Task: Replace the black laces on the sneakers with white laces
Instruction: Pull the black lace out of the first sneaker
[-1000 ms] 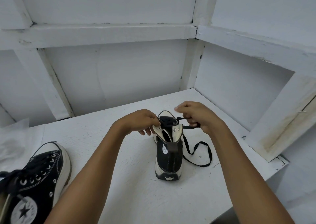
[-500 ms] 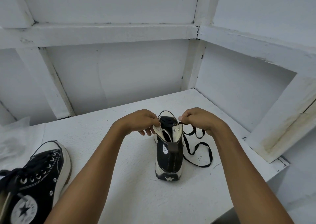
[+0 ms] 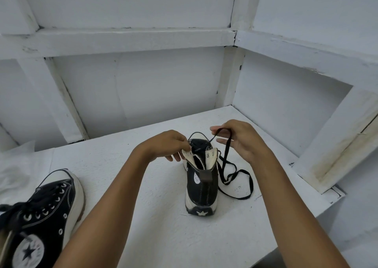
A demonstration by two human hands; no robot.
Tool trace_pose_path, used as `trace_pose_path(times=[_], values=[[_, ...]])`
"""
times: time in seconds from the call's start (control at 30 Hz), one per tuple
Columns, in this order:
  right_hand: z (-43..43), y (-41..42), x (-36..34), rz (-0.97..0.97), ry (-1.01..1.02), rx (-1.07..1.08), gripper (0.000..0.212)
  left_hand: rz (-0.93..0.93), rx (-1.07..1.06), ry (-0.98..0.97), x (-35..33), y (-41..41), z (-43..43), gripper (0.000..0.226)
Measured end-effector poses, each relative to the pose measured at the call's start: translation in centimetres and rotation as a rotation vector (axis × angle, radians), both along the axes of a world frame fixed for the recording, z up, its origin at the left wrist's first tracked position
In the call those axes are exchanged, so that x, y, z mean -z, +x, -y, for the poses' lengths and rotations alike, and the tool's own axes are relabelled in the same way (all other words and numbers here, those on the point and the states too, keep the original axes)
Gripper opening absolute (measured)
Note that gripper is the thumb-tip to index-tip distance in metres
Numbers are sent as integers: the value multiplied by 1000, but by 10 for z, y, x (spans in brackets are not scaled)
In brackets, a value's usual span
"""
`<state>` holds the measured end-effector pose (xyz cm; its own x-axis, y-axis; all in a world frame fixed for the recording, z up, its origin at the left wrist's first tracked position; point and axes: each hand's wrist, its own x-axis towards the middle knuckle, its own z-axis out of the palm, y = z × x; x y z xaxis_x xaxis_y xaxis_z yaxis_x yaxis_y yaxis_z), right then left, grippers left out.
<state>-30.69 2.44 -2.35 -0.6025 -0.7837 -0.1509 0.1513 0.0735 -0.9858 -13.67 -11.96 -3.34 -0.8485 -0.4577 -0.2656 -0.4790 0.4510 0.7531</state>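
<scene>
On the white counter point(image 3: 159, 233), near its middle, the sneaker point(image 3: 201, 188) stands upright with its heel toward the camera. Its collar is spread open, so the two top eyelets on the pale lining show. The toe and the lower eyelets are hidden behind the collar and the hands.

The left hand point(image 3: 165, 145) pinches the left collar flap between thumb and fingers point(image 3: 184, 145); exactly where the thumb sits cannot be seen. The right hand point(image 3: 239, 139) is raised just beyond the right flap and holds the black lace point(image 3: 235, 177). A loop of the lace runs over its curled fingers point(image 3: 222, 140), and one strand leads down into the shoe's mouth. Which eyelet that strand comes from cannot be told. The rest of the lace trails down the shoe's right side and lies in loose loops on the counter beside the sole.

Well apart at the lower left, a second sneaker point(image 3: 47, 210) lies with its star patch up and its own black lace threaded. It is cut off by the frame's edge and partly blurred. A white cloth or sheet point(image 3: 16, 165) lies behind it; which it is cannot be told.
</scene>
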Motion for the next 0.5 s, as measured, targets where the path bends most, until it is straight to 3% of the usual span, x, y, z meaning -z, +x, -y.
trace_pose_path(times=[0.07,0.1,0.17,0.33,0.5], values=[[-3,-1,-2,178,-137,78,16,-4,2,-4,-1,-1,0,18],[-5,-3,-2,157,-134,108,18,-6,2,-6,-1,-1,1,18],[-11,-6,-2,-38,-23,85,20,-14,-6,-16,-2,-3,1,15],[-16,0,2,-400,307,-223,16,-22,15,-83,-7,-11,2,5],[-9,12,-2,-453,459,-206,43,3,117,-242,-16,-24,2,5]])
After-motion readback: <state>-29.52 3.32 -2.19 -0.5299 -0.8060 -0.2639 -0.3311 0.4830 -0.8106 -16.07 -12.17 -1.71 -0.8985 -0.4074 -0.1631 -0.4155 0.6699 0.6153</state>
